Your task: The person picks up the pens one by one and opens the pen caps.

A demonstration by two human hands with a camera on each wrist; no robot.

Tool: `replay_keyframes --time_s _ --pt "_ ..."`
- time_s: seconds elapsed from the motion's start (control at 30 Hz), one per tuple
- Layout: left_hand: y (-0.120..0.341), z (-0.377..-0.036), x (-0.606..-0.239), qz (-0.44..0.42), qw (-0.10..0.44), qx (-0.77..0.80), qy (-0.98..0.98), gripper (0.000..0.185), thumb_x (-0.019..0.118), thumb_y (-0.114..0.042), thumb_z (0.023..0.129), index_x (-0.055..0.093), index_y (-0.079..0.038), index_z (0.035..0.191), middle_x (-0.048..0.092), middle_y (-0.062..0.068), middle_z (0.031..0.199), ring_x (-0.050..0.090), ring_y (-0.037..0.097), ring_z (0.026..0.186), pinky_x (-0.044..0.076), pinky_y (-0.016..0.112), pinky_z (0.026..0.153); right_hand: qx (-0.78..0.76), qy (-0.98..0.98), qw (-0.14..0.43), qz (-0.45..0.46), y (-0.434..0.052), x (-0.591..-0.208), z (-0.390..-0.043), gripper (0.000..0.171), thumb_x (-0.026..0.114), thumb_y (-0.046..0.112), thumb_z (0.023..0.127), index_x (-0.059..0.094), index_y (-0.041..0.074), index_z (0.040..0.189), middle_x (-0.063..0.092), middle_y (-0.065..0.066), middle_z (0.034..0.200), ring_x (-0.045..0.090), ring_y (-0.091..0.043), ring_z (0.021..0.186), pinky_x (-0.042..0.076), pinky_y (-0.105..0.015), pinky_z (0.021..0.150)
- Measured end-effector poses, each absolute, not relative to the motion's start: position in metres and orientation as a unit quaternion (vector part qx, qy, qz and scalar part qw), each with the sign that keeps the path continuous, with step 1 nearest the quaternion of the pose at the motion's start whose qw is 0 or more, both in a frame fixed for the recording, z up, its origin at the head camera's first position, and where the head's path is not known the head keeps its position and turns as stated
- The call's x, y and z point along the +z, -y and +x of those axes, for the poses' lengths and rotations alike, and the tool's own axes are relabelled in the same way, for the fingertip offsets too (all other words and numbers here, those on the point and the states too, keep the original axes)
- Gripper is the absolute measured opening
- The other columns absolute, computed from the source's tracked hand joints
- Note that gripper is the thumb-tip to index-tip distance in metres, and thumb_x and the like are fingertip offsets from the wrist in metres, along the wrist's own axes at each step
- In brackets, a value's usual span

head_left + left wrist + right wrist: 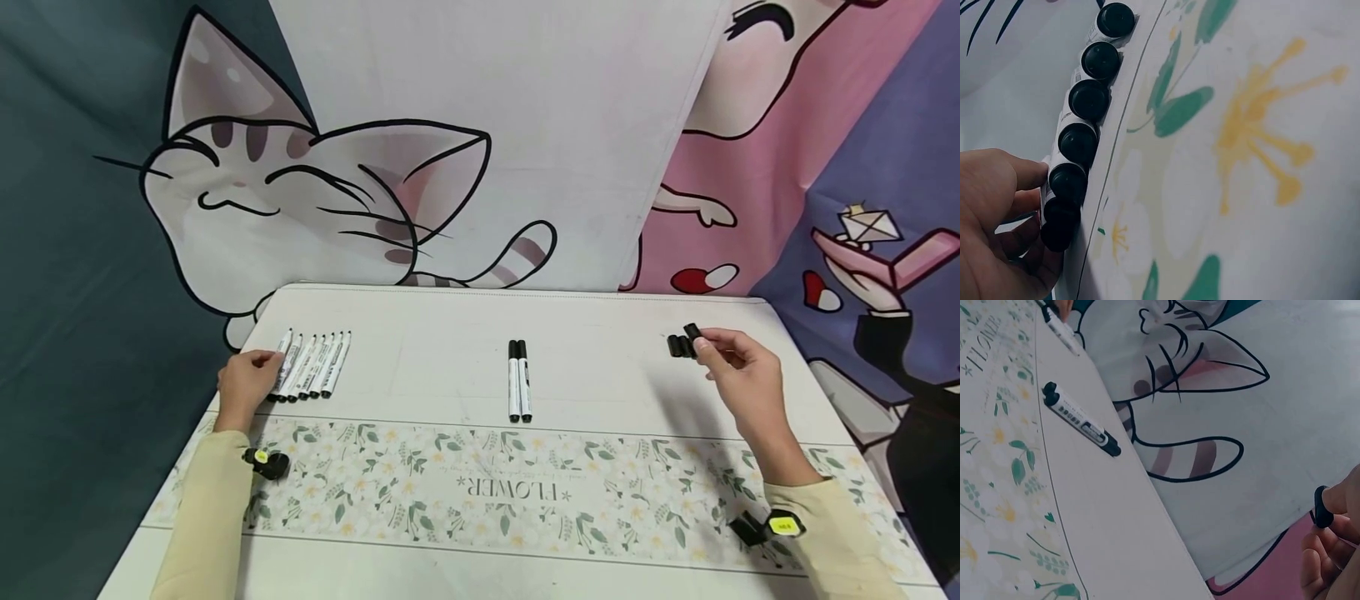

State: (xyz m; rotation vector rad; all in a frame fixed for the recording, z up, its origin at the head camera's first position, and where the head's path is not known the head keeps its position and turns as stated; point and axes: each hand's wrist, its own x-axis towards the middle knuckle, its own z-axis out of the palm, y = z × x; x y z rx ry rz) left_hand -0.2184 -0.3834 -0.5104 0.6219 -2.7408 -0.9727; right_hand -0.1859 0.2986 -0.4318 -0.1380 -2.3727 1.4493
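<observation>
Several uncapped whiteboard markers lie side by side at the left of the table, writing tips pointing away and black ends near me. At the row's left end, my left hand holds the outermost marker between thumb and fingers. My right hand pinches a black marker cap between thumb and fingertip, at the right side. Beside it in the head view sit more black caps, partly overlapped by the held one. Two capped markers lie parallel at the middle, between the hands.
A white table mat with a flower-print band covers the table. Behind its far edge hang cloths printed with a cartoon cat and other figures. Each forearm wears a small black wrist camera.
</observation>
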Motion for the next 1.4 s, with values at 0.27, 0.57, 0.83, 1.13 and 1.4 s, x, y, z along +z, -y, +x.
replay_keyframes --time_s 0.27,0.57,0.83,1.13,1.4 --pt "0.382 -0.218 -0.509 0.217 0.076 -0.334 0.914 0.048 0.054 -0.036 0.105 0.068 0.006 0.126 0.066 0.029 0.12 0.056 0.045 0.112 0.043 0.06 0.093 0.533 0.82 0.19 -0.081 -0.311 -0.43 -0.194 0.023 0.071 0.02 0.098 0.072 0.007 0.118 0.067 0.02 0.087 0.062 -0.001 0.076 0.049 -0.012 0.061" --pt "0.382 -0.221 -0.508 0.225 0.067 -0.339 0.911 0.05 0.054 -0.037 0.104 0.068 0.006 0.125 0.065 0.03 0.122 0.052 0.047 0.117 0.04 0.061 0.096 0.533 0.818 0.179 -0.124 -0.325 -0.427 -0.203 0.021 0.072 0.024 0.097 0.073 0.012 0.115 0.066 0.018 0.084 0.063 -0.001 0.074 0.049 -0.011 0.059" --pt "0.383 -0.221 -0.508 0.221 0.069 -0.333 0.914 0.051 0.054 -0.037 0.104 0.067 0.007 0.125 0.065 0.03 0.122 0.049 0.05 0.121 0.037 0.063 0.1 0.529 0.818 0.17 -0.151 -0.339 -0.429 -0.211 0.018 0.071 0.029 0.097 0.071 0.019 0.112 0.065 0.021 0.085 0.064 0.004 0.075 0.049 -0.01 0.06" --pt "0.369 -0.212 -0.497 0.207 0.114 -0.367 0.9 0.057 0.05 -0.041 0.106 0.057 0.002 0.141 0.061 0.03 0.129 0.046 0.05 0.127 0.025 0.068 0.108 0.526 0.813 0.173 -0.178 -0.36 -0.432 -0.22 0.019 0.071 0.033 0.097 0.072 0.019 0.11 0.065 0.027 0.078 0.063 0.006 0.071 0.049 -0.01 0.059" --pt "0.338 -0.207 -0.483 0.114 0.221 -0.384 0.889 0.044 0.058 -0.036 0.104 0.066 -0.006 0.136 0.069 0.015 0.117 0.059 0.022 0.103 0.044 0.03 0.08 0.532 0.806 0.151 -0.213 -0.379 -0.441 -0.231 0.01 0.071 0.032 0.097 0.069 0.025 0.103 0.065 0.028 0.073 0.062 0.006 0.067 0.048 -0.01 0.056"
